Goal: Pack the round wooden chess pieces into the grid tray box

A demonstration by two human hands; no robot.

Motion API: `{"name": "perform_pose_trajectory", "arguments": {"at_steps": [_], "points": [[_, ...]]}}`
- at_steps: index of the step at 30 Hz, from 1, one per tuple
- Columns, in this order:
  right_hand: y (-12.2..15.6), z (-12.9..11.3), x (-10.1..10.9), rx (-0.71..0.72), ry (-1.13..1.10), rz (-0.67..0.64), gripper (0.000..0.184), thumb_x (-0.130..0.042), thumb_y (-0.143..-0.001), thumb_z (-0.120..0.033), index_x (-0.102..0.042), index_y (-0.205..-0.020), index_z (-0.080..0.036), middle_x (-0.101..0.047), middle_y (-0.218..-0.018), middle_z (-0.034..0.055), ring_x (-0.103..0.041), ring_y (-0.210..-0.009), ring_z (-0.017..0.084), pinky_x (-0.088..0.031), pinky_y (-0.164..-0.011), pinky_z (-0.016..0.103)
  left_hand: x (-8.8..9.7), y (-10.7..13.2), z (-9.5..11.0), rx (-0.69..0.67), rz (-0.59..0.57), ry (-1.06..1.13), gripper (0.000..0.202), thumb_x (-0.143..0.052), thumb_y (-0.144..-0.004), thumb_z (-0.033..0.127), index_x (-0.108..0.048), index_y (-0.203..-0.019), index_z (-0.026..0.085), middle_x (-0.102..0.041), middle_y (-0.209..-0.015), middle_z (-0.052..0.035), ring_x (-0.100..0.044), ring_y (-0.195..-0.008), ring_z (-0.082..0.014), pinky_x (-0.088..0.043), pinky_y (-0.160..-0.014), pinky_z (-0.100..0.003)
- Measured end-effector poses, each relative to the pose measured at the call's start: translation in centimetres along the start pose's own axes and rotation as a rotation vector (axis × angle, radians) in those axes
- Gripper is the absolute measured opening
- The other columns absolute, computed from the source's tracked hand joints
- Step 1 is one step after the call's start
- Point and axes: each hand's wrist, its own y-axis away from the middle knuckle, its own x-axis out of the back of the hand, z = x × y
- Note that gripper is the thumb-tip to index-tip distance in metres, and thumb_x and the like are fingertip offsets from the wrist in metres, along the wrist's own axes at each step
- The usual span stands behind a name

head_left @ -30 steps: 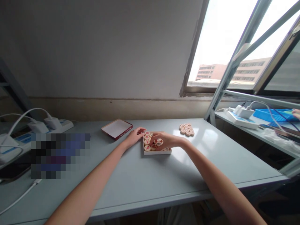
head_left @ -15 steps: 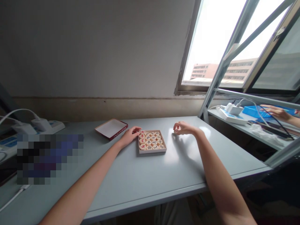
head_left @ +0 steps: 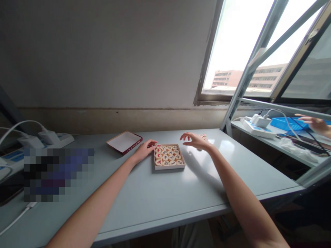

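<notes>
On the grey table (head_left: 155, 193) before us, near the middle, stands a shallow, open box (head_left: 170, 167), and in it we see round, pale wooden pieces (head_left: 171, 157) set face up in close rows, those down the left side marked in red and the others in dark characters. Our left hand (head_left: 143, 150) lies at the box's left edge, fingers bent toward its far corner and seemingly touching it; whether they pinch the wall or merely rest there, we cannot tell. Our right hand (head_left: 196, 140) hangs above the table to the right of the box, fingers curved and spread well apart, with nothing visible between them. Just behind that hand sits a group of loose pieces (head_left: 203, 136), partly hidden by it, so we cannot count them. To the left, beyond our left hand, a dark red lid (head_left: 124, 141) lies with its white inside upward. A white power strip (head_left: 66, 138) rests at the far left, and on the shelf (head_left: 274, 144) to our right, another person's hand (head_left: 317, 124) reaches in near a blue tray (head_left: 283, 123).
</notes>
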Motion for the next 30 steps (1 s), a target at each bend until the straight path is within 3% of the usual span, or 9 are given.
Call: {"name": "perform_pose_trajectory", "arguments": {"at_steps": [2, 4, 8, 21, 25, 30], "points": [[-0.7, -2.4, -1.8, 0.162, 0.012, 0.119, 0.028, -0.053, -0.078, -0.022, -0.055, -0.106, -0.023, -0.055, -0.106, 0.0054, -0.050, -0.096, 0.018, -0.039, -0.082, 0.032, 0.0, 0.0, 0.1, -0.020, -0.001, 0.009, 0.029, -0.049, -0.072, 0.028, -0.057, -0.097, 0.015, -0.060, -0.103, -0.0083, -0.054, -0.099, -0.0199, -0.041, -0.089, -0.033], [-1.1, -4.8, -3.5, 0.269, 0.082, 0.111, 0.038, -0.054, -0.079, -0.025, -0.050, -0.116, -0.027, -0.052, -0.115, 0.0058, -0.044, -0.106, 0.021, -0.036, -0.086, 0.036, 0.1, 0.0, 0.1, -0.039, -0.010, 0.031, 0.028, -0.052, -0.071, 0.029, -0.057, -0.095, 0.016, -0.061, -0.102, -0.0078, -0.055, -0.098, -0.0196, -0.041, -0.089, -0.033], [-1.1, -7.3, -5.4, 0.321, 0.168, 0.102, 0.034, -0.050, -0.082, -0.023, -0.051, -0.116, -0.029, -0.053, -0.116, 0.0047, -0.046, -0.103, 0.020, -0.032, -0.086, 0.037, 0.2, -0.1, 0.0, -0.029, -0.032, 0.103, 0.030, -0.055, -0.068, 0.027, -0.056, -0.096, 0.016, -0.063, -0.097, -0.0069, -0.056, -0.095, -0.0188, -0.042, -0.088, -0.033], [-1.4, -6.6, -5.3, 0.315, 0.195, 0.197, 0.020, -0.053, -0.082, -0.030, -0.060, -0.100, -0.026, -0.060, -0.101, 0.0038, -0.048, -0.092, 0.018, -0.029, -0.076, 0.031, 0.3, 0.0, 0.4, -0.037, -0.115, 0.084, 0.036, -0.060, -0.067, 0.032, -0.056, -0.098, 0.016, -0.062, -0.100, -0.0076, -0.057, -0.095, -0.0198, -0.043, -0.087, -0.033], [-1.6, -5.7, -4.7, 0.220, 0.067, 0.249, 0.020, -0.053, -0.081, -0.037, -0.059, -0.096, -0.024, -0.061, -0.099, 0.0024, -0.050, -0.092, 0.018, -0.029, -0.078, 0.031, 0.4, 0.1, 0.6, -0.036, -0.120, 0.066, 0.036, -0.059, -0.067, 0.032, -0.056, -0.099, 0.016, -0.061, -0.104, -0.0083, -0.056, -0.097, -0.0200, -0.042, -0.088, -0.033], [-1.6, -2.2, -3.6, 0.039, 0.068, 0.291, 0.021, -0.046, -0.084, -0.038, -0.059, -0.094, -0.024, -0.063, -0.096, 0.0021, -0.052, -0.088, 0.018, -0.029, -0.078, 0.033, 0.4, 0.4, 1.1, -0.003, -0.111, 0.020, 0.035, -0.058, -0.067, 0.033, -0.058, -0.098, 0.017, -0.060, -0.107, -0.0086, -0.053, -0.102, -0.0209, -0.040, -0.090, -0.033]]}}
